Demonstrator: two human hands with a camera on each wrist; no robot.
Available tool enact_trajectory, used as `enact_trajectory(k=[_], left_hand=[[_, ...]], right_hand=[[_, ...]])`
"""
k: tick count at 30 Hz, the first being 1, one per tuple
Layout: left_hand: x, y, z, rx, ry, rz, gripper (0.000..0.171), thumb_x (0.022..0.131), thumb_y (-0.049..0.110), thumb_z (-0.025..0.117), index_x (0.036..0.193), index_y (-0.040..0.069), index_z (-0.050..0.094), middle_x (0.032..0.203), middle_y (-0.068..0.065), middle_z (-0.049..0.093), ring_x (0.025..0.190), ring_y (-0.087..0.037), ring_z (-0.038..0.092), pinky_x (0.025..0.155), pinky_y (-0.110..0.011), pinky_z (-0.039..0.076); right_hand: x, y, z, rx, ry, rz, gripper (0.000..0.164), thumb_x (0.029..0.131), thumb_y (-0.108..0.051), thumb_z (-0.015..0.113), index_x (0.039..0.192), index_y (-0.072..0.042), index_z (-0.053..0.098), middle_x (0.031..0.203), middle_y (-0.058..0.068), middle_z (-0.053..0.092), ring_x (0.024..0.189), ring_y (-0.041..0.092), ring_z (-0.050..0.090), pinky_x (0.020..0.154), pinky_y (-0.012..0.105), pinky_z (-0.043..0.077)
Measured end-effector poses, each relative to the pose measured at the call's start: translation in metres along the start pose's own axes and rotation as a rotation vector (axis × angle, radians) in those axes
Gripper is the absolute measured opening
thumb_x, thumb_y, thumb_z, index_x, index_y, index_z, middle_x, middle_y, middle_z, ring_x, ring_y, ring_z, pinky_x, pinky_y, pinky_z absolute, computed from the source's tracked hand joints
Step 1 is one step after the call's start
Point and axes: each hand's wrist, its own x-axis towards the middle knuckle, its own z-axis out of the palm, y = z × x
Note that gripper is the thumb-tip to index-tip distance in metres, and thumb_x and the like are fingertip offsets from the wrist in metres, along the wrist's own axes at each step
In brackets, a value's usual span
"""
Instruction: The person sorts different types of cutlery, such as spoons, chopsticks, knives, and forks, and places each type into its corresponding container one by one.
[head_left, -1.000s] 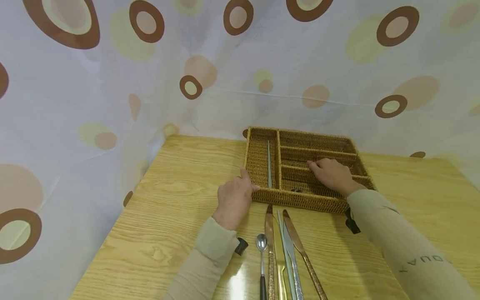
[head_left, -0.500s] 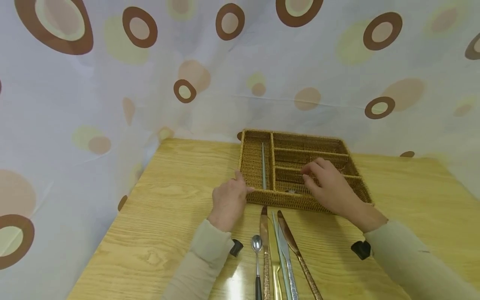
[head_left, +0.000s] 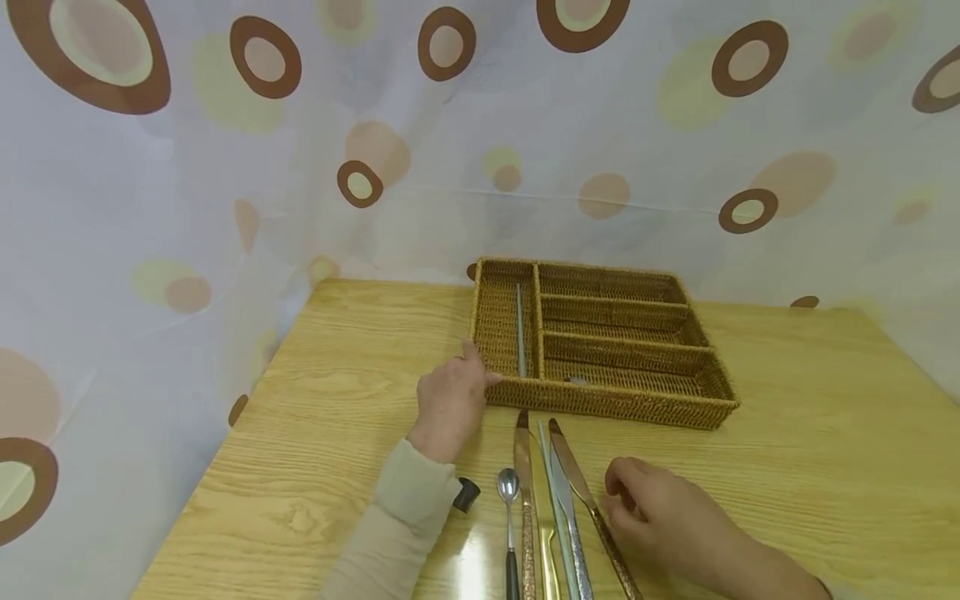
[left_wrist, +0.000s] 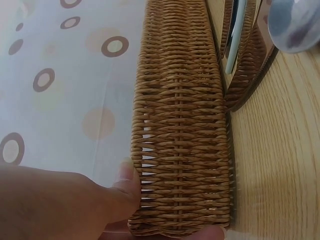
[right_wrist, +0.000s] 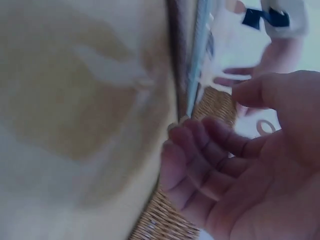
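Observation:
In the head view my left hand point(head_left: 450, 404) holds the near-left corner of a wicker cutlery tray point(head_left: 615, 402). The left wrist view shows its thumb on the rim of the woven wall point(left_wrist: 180, 125) and a fingertip at the lower edge. My right hand point(head_left: 663, 512), fingers loosely curled and holding nothing, is over the table beside a copper-coloured knife point(head_left: 591, 500). Left of that knife lie a silver knife point(head_left: 568, 508), a pale green stick point(head_left: 553, 500), a gold knife point(head_left: 547, 546), another copper-coloured knife point(head_left: 522, 467) and a black-handled spoon point(head_left: 507, 485).
A thin pale green stick point(head_left: 521, 329) lies in the tray's left compartment. Something small and metallic point(head_left: 577, 380) shows in the front compartment, mostly hidden by the wall. A patterned cloth point(head_left: 480, 125) hangs behind the wooden table point(head_left: 360, 392).
My right hand has come out of the tray's compartments and back toward the near side, beside the knives. The left hand has stayed at the tray's corner; the view has shifted slightly.

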Motion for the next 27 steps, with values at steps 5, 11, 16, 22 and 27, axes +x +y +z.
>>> enact_trajectory(k=[5, 11, 16, 22, 27], left_hand=[[-0.001, -0.001, 0.0, -0.014, 0.01, 0.009, 0.063, 0.09, 0.042, 0.049, 0.13, -0.006, 0.04, 0.049, -0.002, 0.042, 0.039, -0.011, 0.037, 0.034, -0.023, 0.031], [-0.001, -0.001, -0.001, -0.011, 0.012, 0.014, 0.064, 0.09, 0.044, 0.047, 0.13, -0.006, 0.04, 0.05, -0.002, 0.041, 0.039, -0.011, 0.037, 0.034, -0.023, 0.031], [0.0, 0.0, 0.0, -0.007, 0.019, 0.014, 0.064, 0.09, 0.044, 0.048, 0.13, -0.006, 0.04, 0.05, -0.001, 0.04, 0.04, -0.01, 0.034, 0.034, -0.022, 0.029], [0.0, 0.0, 0.0, 0.016, 0.05, 0.024, 0.064, 0.089, 0.045, 0.047, 0.128, -0.006, 0.043, 0.049, 0.0, 0.04, 0.039, -0.009, 0.033, 0.033, -0.022, 0.027], [-0.001, -0.001, -0.001, 0.02, 0.031, 0.017, 0.064, 0.09, 0.044, 0.048, 0.129, -0.006, 0.042, 0.05, -0.001, 0.041, 0.039, -0.01, 0.033, 0.034, -0.022, 0.027]], right_hand=[[-0.009, 0.001, 0.015, -0.044, -0.116, 0.11, 0.029, 0.089, -0.043, 0.055, 0.09, -0.014, 0.048, 0.065, -0.009, 0.042, 0.053, 0.007, 0.038, 0.047, 0.026, 0.036], [-0.01, -0.004, 0.024, -0.15, -0.027, 0.094, 0.023, 0.087, -0.037, 0.057, 0.078, -0.018, 0.047, 0.062, -0.011, 0.038, 0.05, 0.006, 0.034, 0.042, 0.025, 0.033], [-0.01, -0.007, 0.029, -0.225, 0.039, 0.108, 0.02, 0.083, -0.026, 0.058, 0.07, -0.019, 0.045, 0.06, -0.01, 0.037, 0.048, 0.006, 0.033, 0.04, 0.027, 0.032], [-0.008, -0.01, 0.031, -0.264, 0.065, 0.114, 0.021, 0.077, -0.019, 0.057, 0.063, -0.018, 0.041, 0.055, -0.008, 0.036, 0.046, 0.008, 0.032, 0.038, 0.027, 0.031], [-0.005, -0.011, 0.032, -0.267, 0.062, 0.106, 0.018, 0.073, -0.016, 0.057, 0.063, -0.016, 0.041, 0.055, -0.006, 0.037, 0.046, 0.01, 0.034, 0.039, 0.029, 0.032]])
